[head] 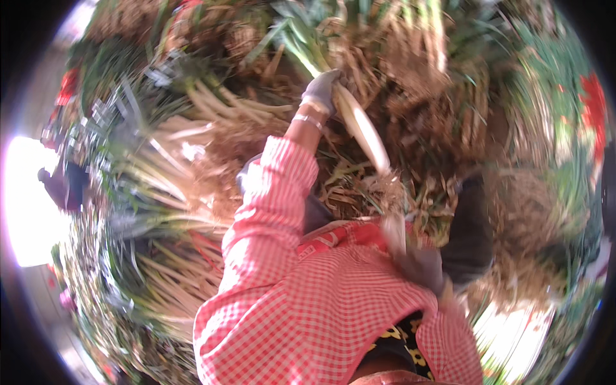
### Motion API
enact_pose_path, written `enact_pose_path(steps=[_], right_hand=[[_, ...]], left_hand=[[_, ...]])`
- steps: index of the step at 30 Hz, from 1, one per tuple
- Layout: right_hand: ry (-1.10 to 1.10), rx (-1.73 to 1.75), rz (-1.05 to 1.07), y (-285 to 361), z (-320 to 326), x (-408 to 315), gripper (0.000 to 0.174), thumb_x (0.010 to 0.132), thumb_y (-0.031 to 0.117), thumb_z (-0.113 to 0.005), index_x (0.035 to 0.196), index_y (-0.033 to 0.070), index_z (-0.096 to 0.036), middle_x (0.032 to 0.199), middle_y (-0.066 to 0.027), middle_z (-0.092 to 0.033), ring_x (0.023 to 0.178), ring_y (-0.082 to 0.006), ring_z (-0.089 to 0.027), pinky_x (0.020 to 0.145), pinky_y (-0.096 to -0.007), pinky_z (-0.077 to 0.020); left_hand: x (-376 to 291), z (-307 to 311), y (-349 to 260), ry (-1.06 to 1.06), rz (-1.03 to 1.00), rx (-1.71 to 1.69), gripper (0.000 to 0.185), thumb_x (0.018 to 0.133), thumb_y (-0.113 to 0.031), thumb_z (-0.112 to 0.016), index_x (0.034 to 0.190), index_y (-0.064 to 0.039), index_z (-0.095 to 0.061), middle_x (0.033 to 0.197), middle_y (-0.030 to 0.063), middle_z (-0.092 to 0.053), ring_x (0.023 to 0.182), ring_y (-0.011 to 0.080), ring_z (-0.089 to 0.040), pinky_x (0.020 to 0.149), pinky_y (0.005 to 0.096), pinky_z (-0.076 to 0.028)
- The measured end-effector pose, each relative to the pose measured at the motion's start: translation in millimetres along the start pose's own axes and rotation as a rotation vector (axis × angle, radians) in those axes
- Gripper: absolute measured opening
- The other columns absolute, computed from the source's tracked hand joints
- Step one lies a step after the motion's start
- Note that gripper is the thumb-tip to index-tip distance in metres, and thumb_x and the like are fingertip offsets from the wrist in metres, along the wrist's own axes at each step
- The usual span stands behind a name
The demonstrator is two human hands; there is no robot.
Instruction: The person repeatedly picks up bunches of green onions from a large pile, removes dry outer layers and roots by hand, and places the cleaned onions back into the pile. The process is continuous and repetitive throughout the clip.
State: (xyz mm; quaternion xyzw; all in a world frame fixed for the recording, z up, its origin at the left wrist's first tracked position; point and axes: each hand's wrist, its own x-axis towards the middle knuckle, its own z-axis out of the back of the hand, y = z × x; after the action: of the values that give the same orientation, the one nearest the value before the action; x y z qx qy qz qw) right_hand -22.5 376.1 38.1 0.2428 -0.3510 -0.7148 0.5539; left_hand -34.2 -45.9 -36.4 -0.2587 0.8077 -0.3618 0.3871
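Observation:
A grey glove covers my left hand (323, 89), which is shut around a large green onion (362, 127). The onion's green leaves point up and away, and its white stalk slants down to a tuft of roots (385, 187). My right hand (418, 267), gloved too, is low in front of my body, closed on a blurred pale blade-like tool (395, 231) whose upper end lies at or near the roots. The blur hides the tool's exact kind and whether it touches them.
Piles of green onions (163, 178) lie on the left, with more bundles (529, 211) on the right and standing bunches (414, 53) ahead. Dry leaves and trimmings (346, 187) cover the ground between my knees. Another person (70, 185) is at the far left edge.

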Motion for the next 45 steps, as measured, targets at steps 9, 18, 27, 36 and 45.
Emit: enact_pose_path(steps=[9,18,27,36,45], right_hand=[[-0.117,0.39,-0.781,-93.5,-18.8,-48.9,0.022,0.089,0.021,-0.055,0.077,0.003,-0.06,0.057,-0.0156,-0.053,0.056,-0.028,-0.06,0.051,-0.0372,-0.0429],[0.249,-0.174,-0.367,-126.6,-21.2,23.1,0.032,0.086,0.034,-0.059,0.086,0.002,-0.061,0.084,-0.0224,-0.063,0.079,-0.0414,-0.06,0.066,-0.0477,-0.0441],[0.457,-0.387,-0.748,-179.7,-51.3,70.4,0.054,0.086,0.052,-0.053,0.101,0.001,-0.064,0.09,-0.021,-0.063,0.088,-0.0386,-0.061,0.077,-0.0452,-0.0461],[-0.006,-0.337,-0.339,-191.1,-117.9,405.2,0.055,0.087,0.032,-0.065,0.128,0.001,-0.047,0.109,-0.0183,-0.063,0.097,-0.0267,-0.063,0.083,-0.0412,-0.0488],[0.171,0.092,-0.604,-214.5,-71.1,451.7,0.029,0.084,0.019,-0.06,0.106,0.001,-0.054,0.087,-0.0116,-0.06,0.075,-0.0209,-0.06,0.074,-0.0384,-0.0521]], left_hand=[[-44.5,-44.4,24.3,0.289,0.302,-0.025,0.017,0.086,-0.014,-0.063,0.081,0.001,-0.056,0.071,0.011,-0.061,0.061,0.0264,-0.064,0.064,0.0406,-0.058],[-11.6,43.1,-123.0,0.215,-0.146,0.484,0.024,0.092,-0.015,-0.056,0.114,-0.006,-0.062,0.094,0.0069,-0.068,0.077,0.0192,-0.065,0.069,0.0265,-0.057],[45.5,316.2,-237.4,-0.719,-0.219,1.377,0.05,0.088,-0.041,-0.058,0.126,-0.011,-0.046,0.111,0.0119,-0.05,0.097,0.0306,-0.052,0.082,0.0382,-0.045],[28.6,363.3,-145.2,-0.902,0.373,2.143,0.056,0.094,-0.051,-0.031,0.146,-0.031,-0.03,0.155,0.0083,-0.021,0.14,0.0405,-0.021,0.109,0.0625,-0.013],[18.9,346.8,-145.6,-0.996,0.109,2.09,0.062,0.089,-0.054,-0.043,0.144,-0.027,-0.034,0.153,0.0081,-0.027,0.137,0.0376,-0.029,0.11,0.054,-0.018]])
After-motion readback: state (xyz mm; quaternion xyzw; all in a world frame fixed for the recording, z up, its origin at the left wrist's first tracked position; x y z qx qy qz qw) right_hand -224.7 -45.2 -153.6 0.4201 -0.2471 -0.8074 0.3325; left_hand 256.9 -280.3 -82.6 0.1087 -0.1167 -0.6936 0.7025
